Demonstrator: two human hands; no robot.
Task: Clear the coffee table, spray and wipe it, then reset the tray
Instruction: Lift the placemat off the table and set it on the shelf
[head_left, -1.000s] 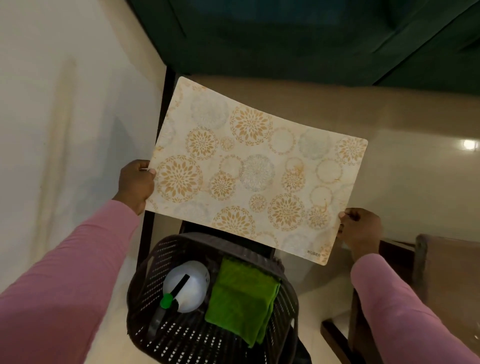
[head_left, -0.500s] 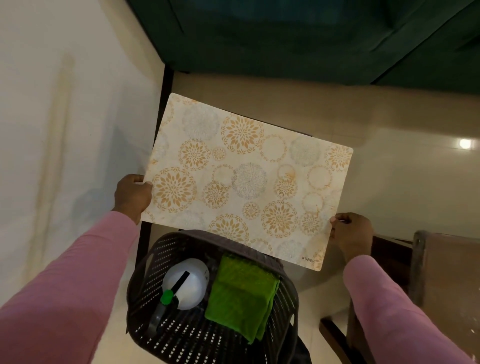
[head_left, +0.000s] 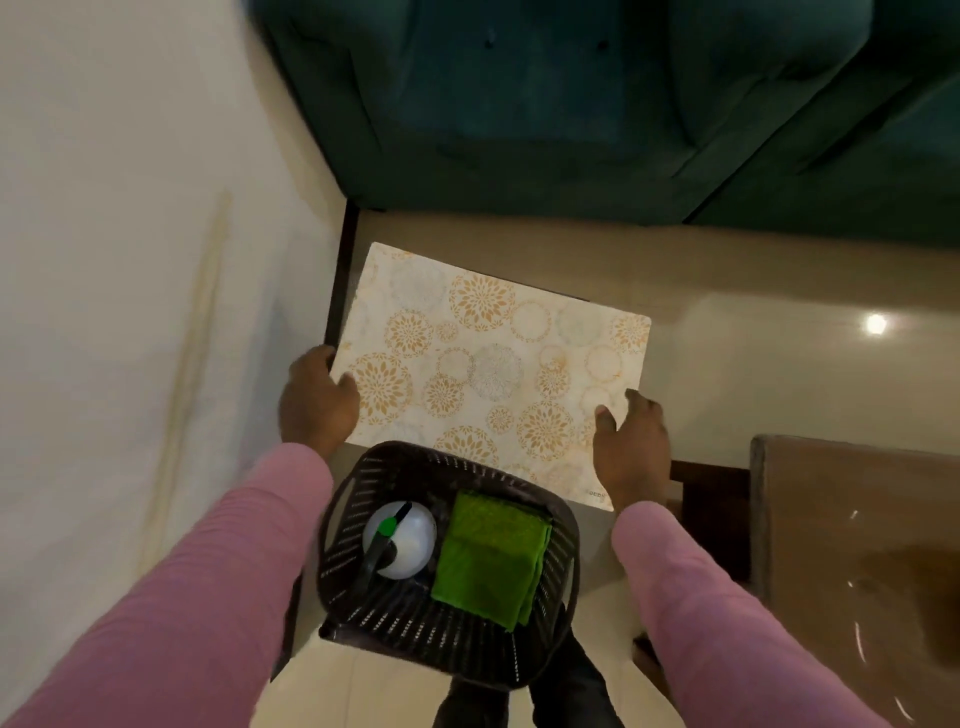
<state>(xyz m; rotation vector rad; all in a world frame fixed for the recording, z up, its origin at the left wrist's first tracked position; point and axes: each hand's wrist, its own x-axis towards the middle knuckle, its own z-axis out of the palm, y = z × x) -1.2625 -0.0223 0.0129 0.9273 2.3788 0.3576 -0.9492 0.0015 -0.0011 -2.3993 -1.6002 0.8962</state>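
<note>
A cream placemat (head_left: 488, 369) with gold flower circles is held low over the floor beyond a dark perforated basket (head_left: 363, 613). My left hand (head_left: 317, 400) grips the mat's left edge and my right hand (head_left: 631, 447) grips its near right corner. Inside the basket lie a white spray bottle (head_left: 402, 540) with a green nozzle and a folded green cloth (head_left: 491, 556). The glass top of the coffee table (head_left: 857, 561) shows at the right edge.
A dark green sofa (head_left: 571, 104) fills the top of the view. A white wall (head_left: 130, 260) runs along the left. Glossy beige floor tiles (head_left: 779, 364) lie between the sofa and the table.
Both hands have brought the placemat down and closer, from raised and tilted to low near the basket's far rim. The view has tilted so more of the sofa shows.
</note>
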